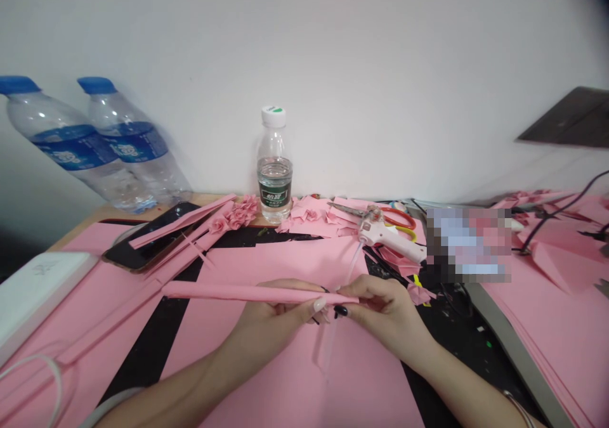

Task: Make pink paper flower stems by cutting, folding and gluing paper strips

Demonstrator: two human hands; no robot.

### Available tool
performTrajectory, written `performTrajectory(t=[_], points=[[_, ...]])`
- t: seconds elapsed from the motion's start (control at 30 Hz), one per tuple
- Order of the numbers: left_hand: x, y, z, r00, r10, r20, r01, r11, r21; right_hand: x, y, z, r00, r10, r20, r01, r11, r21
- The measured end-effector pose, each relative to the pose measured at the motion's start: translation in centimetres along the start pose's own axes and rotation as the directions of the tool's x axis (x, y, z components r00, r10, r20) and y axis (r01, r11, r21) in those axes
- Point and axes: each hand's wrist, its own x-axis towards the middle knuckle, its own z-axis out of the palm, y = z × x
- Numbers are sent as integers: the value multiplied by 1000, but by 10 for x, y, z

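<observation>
A long, narrow folded strip of pink paper (214, 290) stretches across in front of me, held in both hands above the sheets. My left hand (290, 307) pinches it from below near its right part, thumb on the front. At its right end my right hand (387, 304) grips it between thumb and fingers. A small crumpled pink paper piece (324, 316) shows just under the fingertips, partly hidden. Below lies a large pink paper sheet (366, 377). Behind my right hand rests a white glue gun (392, 241), with a thin pale rod (354, 260) running from it toward my hands.
Scissors (402, 219) lie by the glue gun. A small water bottle (275, 174) stands at the wall, and two large bottles (137, 142) lean at left. Pink paper roses (233, 217), a phone (143, 250), a white box (42, 288) and stacked pink paper (566, 326) surround the work area.
</observation>
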Motion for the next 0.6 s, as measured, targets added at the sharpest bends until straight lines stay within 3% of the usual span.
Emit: performTrajectory(t=[0.3, 0.4, 0.5, 0.6], points=[[3, 4, -3, 1000, 2, 12, -2, 1000, 19, 3, -6, -1, 999, 45, 5, -45, 999, 28], [4, 4, -7, 1000, 12, -20, -12, 1000, 15, 5, -3, -8, 991, 48, -124, -44, 998, 36], [4, 6, -10, 998, 15, -69, -14, 1000, 14, 8, 0, -19, 952, 70, -298, -62, 997, 34], [5, 8, -12, 995, -4, -96, 5, 1000, 19, 9, -2, -25, 935, 70, -348, -82, 996, -20]])
